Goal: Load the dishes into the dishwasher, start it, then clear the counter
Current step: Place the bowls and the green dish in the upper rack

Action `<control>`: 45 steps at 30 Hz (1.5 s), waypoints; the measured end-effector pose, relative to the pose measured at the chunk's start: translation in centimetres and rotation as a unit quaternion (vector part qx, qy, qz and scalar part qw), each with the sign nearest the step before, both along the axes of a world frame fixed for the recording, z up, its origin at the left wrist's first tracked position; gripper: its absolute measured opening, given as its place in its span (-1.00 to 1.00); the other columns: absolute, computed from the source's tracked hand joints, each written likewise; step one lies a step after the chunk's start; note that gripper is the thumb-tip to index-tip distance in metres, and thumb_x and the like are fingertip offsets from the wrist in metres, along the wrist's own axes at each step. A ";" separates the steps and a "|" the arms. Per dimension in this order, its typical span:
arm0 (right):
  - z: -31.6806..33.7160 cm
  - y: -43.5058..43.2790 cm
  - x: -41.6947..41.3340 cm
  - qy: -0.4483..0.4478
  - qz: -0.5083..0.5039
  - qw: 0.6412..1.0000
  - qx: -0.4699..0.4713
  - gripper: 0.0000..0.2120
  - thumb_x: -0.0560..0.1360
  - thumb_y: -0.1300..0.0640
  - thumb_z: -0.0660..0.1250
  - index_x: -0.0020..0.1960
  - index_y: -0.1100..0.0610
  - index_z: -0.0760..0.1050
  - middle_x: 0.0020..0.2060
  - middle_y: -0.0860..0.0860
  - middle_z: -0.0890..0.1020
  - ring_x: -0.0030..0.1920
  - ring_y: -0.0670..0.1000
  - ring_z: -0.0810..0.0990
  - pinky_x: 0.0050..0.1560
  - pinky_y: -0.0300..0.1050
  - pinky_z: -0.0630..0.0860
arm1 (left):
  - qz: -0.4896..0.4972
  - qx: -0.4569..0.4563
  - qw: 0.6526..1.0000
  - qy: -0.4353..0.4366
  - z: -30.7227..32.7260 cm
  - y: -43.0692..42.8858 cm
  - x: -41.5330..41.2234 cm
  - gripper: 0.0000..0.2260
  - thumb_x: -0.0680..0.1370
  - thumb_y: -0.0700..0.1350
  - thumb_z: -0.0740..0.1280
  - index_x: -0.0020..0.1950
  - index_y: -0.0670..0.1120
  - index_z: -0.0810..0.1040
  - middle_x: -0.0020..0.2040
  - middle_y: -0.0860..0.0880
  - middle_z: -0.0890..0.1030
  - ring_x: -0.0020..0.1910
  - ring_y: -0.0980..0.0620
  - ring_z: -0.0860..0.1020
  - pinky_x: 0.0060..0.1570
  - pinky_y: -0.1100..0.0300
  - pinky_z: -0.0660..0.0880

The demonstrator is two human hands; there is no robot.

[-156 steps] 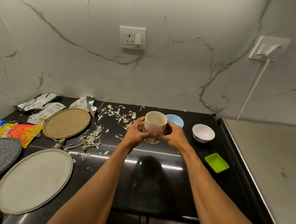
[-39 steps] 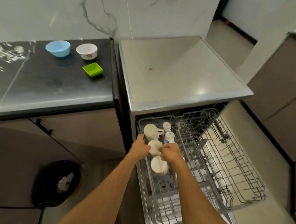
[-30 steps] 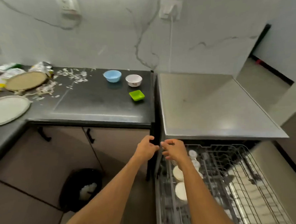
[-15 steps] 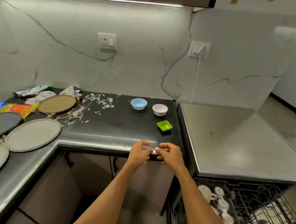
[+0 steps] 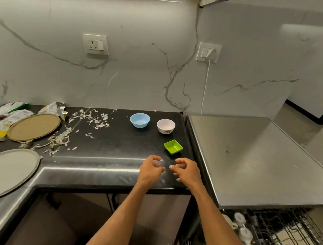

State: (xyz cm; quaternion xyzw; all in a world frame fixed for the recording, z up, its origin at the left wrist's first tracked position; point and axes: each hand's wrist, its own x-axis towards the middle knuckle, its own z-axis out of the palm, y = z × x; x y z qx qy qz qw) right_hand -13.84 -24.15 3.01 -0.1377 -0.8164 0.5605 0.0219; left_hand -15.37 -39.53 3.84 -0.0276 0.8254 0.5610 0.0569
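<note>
Both hands hover over the front edge of the black counter, near its right end. The left hand and the right hand face each other, close but apart. The fingers of both are loosely curled and hold nothing.

Just behind the right hand, a small green square dish sits by the counter's right edge. Further back along that edge stands a white bowl, with a blue bowl to the left of it. Pale scraps lie scattered toward the back edge, mid-counter.

At the left end, a tan round plate lies near the back corner with crumpled wrappers behind it. A grey plate lies nearer the front.

The dishwasher adjoins the counter's right edge. Its rack is pulled out, with white cups at the rack's left side.
</note>
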 end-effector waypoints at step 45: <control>-3.8 3.2 -28.7 -0.066 0.006 0.996 0.054 -0.29 0.18 0.30 0.60 0.27 0.03 0.46 0.12 -0.01 0.60 0.14 0.04 0.55 0.06 -0.10 0.55 | -0.142 -0.060 0.988 -0.012 -5.3 2.1 -30.8 -0.17 0.17 -0.20 0.56 0.40 0.03 0.35 0.28 0.03 0.52 0.27 -0.01 0.48 0.24 0.11 0.41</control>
